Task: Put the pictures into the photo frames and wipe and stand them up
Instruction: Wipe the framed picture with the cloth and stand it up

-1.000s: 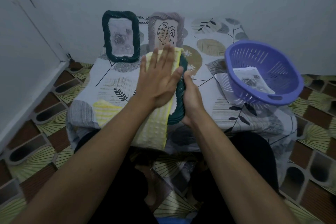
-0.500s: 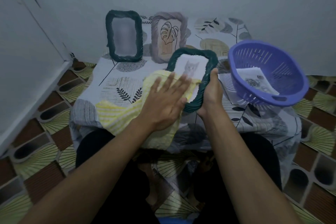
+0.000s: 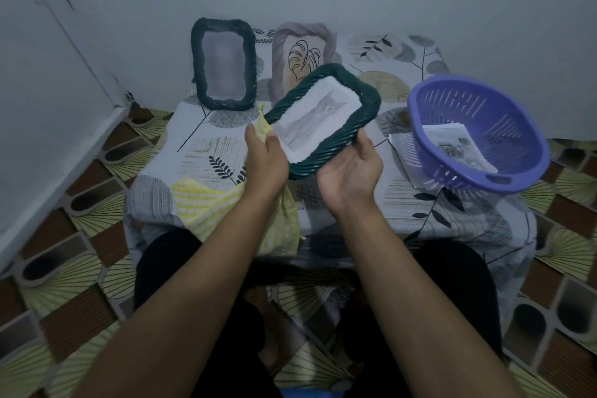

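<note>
Wiping looks nearly done on the leaf-print tablecloth (image 3: 181, 126). The purple basket (image 3: 478, 116) at right holds spare pictures (image 3: 452, 145), and a standing green frame (image 3: 226, 103) and a mauve frame (image 3: 303, 30) are up at upper centre. The cat-picture frame (image 3: 300, 90) hangs tilted mid-picture. The left hand (image 3: 265, 165) pinches its lower-left rim with the yellow cloth (image 3: 206, 200). The right hand (image 3: 350, 171) cups the lower rim, fingers apparently curled round it. Next, it wants standing upright beside the others.

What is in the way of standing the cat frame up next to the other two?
Nothing I can see. The table right of the leaf frame is bare, and the purple basket sits off to the side of the cat frame.
</note>
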